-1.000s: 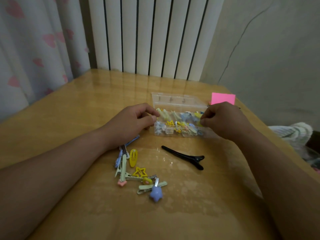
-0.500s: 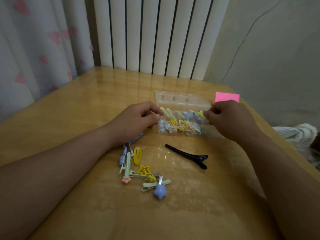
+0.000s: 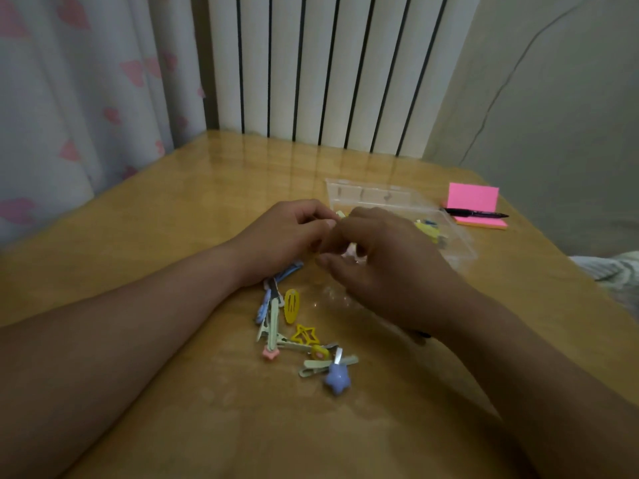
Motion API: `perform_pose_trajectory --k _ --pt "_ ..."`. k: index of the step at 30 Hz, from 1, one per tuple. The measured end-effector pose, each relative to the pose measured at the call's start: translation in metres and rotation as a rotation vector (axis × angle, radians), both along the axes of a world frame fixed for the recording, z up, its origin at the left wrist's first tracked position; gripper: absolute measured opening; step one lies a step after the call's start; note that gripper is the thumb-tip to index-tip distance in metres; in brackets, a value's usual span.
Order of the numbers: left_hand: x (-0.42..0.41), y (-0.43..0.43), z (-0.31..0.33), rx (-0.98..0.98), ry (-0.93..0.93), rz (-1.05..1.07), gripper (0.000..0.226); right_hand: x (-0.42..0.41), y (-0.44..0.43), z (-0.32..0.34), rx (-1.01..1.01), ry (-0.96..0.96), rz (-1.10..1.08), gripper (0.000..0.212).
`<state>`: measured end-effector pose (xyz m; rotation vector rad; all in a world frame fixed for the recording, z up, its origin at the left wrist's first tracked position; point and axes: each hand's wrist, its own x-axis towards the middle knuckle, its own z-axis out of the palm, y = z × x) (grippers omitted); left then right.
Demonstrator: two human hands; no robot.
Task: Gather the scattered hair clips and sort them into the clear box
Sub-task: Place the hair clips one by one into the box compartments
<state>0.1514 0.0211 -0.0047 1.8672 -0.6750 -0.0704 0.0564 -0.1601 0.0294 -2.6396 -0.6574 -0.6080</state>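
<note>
My left hand and right hand curl together over the clear box. I cannot tell what either holds.

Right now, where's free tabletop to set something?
Free: between curtain and left hand; between radiator and clear box; near edge below purple star clip. Crowded: right hand beside the left at the box, loose clips beneath; sticky notes, pen far right.
</note>
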Motion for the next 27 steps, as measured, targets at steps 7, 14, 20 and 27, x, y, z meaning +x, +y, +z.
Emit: perform_pose_trajectory --k 7,14,20,27 --pt "0.0 -0.002 0.001 -0.01 0.036 0.013 0.016 -0.002 0.026 -0.016 -0.209 0.185 0.043 0.033" --pt "0.0 -0.001 0.0 -0.024 0.043 -0.005 0.015 -0.003 0.018 -0.005 0.064 0.392 0.058 0.009" --pt "0.002 -0.001 -0.002 0.023 0.014 0.016 0.015 0.003 -0.038 0.033 0.463 0.306 -0.12 0.007" --pt "0.002 -0.001 -0.002 0.035 0.019 0.021 0.016 0.024 -0.122 0.026 0.274 0.104 -0.544 0.007"
